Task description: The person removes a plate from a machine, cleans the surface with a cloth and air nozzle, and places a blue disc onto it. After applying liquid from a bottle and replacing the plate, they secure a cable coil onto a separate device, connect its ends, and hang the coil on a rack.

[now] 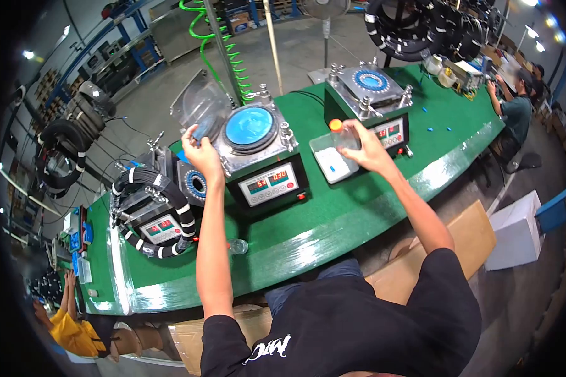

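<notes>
My right hand (366,149) grips a small clear bottle (342,139) with an orange cap, above the rim of a white tray (331,164). The tray holds white material and a small blue piece. Off to the left, my left hand (201,156) has its fingers curled at the lower edge of a tilted clear cover (198,100). Something bluish shows by those fingertips; its kind is unclear. Just right of that hand, a round blue disc (249,125) lies on top of a polishing machine (267,183) with red digits on its front.
A second machine (370,81) with a blue-ringed top stands behind the tray. At left, a coiled black cable (185,213) leans on another machine (160,229). A small clear jar (238,246) sits near the green table's front edge. People work at both ends.
</notes>
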Tool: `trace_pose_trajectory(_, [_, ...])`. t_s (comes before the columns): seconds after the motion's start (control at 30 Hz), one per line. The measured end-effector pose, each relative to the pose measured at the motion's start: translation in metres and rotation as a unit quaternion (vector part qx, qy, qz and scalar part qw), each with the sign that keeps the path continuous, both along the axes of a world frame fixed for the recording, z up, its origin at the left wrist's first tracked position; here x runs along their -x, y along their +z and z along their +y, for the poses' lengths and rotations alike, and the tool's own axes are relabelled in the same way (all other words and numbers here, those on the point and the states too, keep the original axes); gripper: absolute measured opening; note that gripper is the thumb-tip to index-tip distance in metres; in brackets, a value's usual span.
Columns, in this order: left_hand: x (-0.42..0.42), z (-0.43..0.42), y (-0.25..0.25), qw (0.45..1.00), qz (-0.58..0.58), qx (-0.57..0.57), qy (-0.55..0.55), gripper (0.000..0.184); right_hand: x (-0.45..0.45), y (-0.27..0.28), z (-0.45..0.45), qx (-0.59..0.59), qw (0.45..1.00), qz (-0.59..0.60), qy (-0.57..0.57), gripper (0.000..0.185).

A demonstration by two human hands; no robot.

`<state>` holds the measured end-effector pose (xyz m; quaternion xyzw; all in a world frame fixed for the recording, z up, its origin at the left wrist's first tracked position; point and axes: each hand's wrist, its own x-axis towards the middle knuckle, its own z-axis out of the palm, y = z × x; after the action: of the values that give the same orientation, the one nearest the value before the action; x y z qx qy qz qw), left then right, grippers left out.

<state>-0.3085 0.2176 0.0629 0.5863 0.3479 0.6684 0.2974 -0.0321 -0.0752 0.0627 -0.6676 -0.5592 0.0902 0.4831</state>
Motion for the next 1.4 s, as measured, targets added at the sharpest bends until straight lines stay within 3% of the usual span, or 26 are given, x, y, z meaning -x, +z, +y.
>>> trace_pose_trajectory(0.17, [0.0, 0.0, -0.001, 0.999, -0.023, 0.001, -0.033, 0.041, 0.012, -0.105, -0.045, 0.036, 0.974, 0.224, 0.02, 0.055])
trace_pose_trajectory(0.37, [-0.001, 0.007, -0.007, 0.999, -0.034, 0.004, -0.033, 0.042, 0.031, -0.179, -0.061, 0.021, 0.976, 0.211, -0.043, 0.053])
trace_pose_trajectory(0.53, [-0.001, 0.015, -0.013, 0.997, -0.072, 0.016, 0.0, 0.048, 0.047, -0.19, -0.069, 0.026, 0.981, 0.165, -0.097, 0.053])
trace_pose_trajectory(0.57, [0.001, 0.018, -0.014, 0.996, -0.086, 0.032, -0.012, 0.05, 0.046, -0.199, -0.068, 0.005, 0.986, 0.142, -0.088, 0.065])
trace_pose_trajectory(0.67, [0.015, 0.011, 0.006, 0.989, -0.058, 0.112, -0.077, 0.059, 0.046, -0.178, -0.071, 0.046, 0.978, 0.194, -0.059, 0.084])
trace_pose_trajectory(0.7, [0.021, 0.023, 0.001, 0.99, -0.027, 0.101, -0.092, 0.064, 0.04, -0.184, -0.067, 0.024, 0.986, 0.147, -0.067, 0.099])
trace_pose_trajectory(0.73, [0.025, 0.032, -0.002, 0.992, 0.011, 0.08, -0.1, 0.058, 0.041, -0.156, -0.067, 0.048, 0.989, 0.119, -0.074, 0.095])
trace_pose_trajectory(0.8, [0.033, 0.05, -0.004, 0.984, 0.093, 0.042, -0.145, 0.052, 0.033, -0.136, -0.05, -0.012, 0.984, 0.171, -0.049, 0.084])
trace_pose_trajectory(0.83, [0.039, 0.051, 0.003, 0.979, 0.162, 0.045, -0.118, 0.043, 0.03, -0.116, -0.04, -0.022, 0.977, 0.208, -0.034, 0.072])
trace_pose_trajectory(0.87, [0.042, 0.051, 0.01, 0.968, 0.23, 0.049, -0.091, 0.038, 0.026, -0.098, -0.025, -0.044, 0.986, 0.161, -0.028, 0.061])
trace_pose_trajectory(0.9, [0.04, 0.061, 0.002, 0.975, 0.204, -0.003, -0.083, 0.034, 0.026, -0.077, -0.009, -0.071, 0.987, 0.147, -0.01, 0.054])
trace_pose_trajectory(1.0, [0.044, 0.058, 0.012, 0.953, 0.298, 0.049, -0.031, 0.037, 0.037, -0.014, 0.04, -0.114, 0.985, 0.122, 0.035, 0.035])
trace_pose_trajectory(1.03, [0.045, 0.064, 0.001, 0.965, 0.248, 0.029, -0.08, 0.032, 0.048, 0.008, 0.055, -0.128, 0.982, 0.13, 0.041, 0.03])
trace_pose_trajectory(1.17, [0.046, 0.015, 0.033, 0.965, 0.22, -0.063, -0.131, 0.021, 0.083, 0.055, 0.112, -0.127, 0.968, 0.182, 0.121, 0.034])
trace_pose_trajectory(1.2, [0.05, 0.004, 0.046, 0.945, 0.302, -0.062, -0.107, 0.027, 0.094, 0.067, 0.122, -0.11, 0.963, 0.206, 0.137, 0.036])
trace_pose_trajectory(1.27, [0.047, -0.005, 0.052, 0.924, 0.313, -0.194, -0.1, 0.044, 0.12, 0.091, 0.133, -0.045, 0.943, 0.304, 0.127, 0.053])
trace_pose_trajectory(1.33, [0.048, -0.023, 0.069, 0.87, 0.429, -0.238, -0.047, 0.057, 0.135, 0.097, 0.149, -0.058, 0.934, 0.333, 0.113, 0.065])
trace_pose_trajectory(1.37, [0.048, -0.028, 0.076, 0.835, 0.484, -0.259, -0.021, 0.064, 0.146, 0.098, 0.15, -0.057, 0.941, 0.333, 0.034, 0.063])
trace_pose_trajectory(1.4, [0.046, -0.029, 0.08, 0.83, 0.481, -0.283, -0.006, 0.066, 0.145, 0.095, 0.153, -0.088, 0.932, 0.348, 0.052, 0.063])
